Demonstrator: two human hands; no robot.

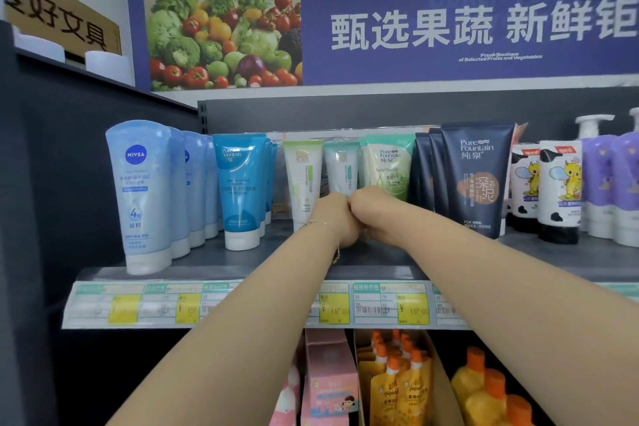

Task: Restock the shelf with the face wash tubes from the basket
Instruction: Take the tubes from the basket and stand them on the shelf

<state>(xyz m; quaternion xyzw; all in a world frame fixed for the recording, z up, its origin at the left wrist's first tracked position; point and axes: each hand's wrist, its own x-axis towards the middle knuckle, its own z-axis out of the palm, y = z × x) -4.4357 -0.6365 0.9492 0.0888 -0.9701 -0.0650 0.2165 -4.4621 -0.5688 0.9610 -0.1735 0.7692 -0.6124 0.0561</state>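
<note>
Face wash tubes stand cap-down in rows on the grey shelf [242, 259]. Both my arms reach in to its middle. My left hand [333, 221] and my right hand [371, 214] are side by side, knuckles touching, fingers curled round the lower part of a teal-and-white tube [340, 166]. The hands hide that tube's cap. A green-and-white tube [304, 180] stands just left of it and a green Pure Fountain tube [389, 166] just right. The basket is out of view.
Pale blue Nivea tubes [138, 197] and blue Pure Fountain tubes [238, 190] fill the left. Dark navy tubes [477, 180], cow-print tubes [560, 190] and purple bottles [601, 183] fill the right. Price labels [390, 304] line the shelf edge. Pink boxes [328, 384] and orange pouches [397, 384] sit below.
</note>
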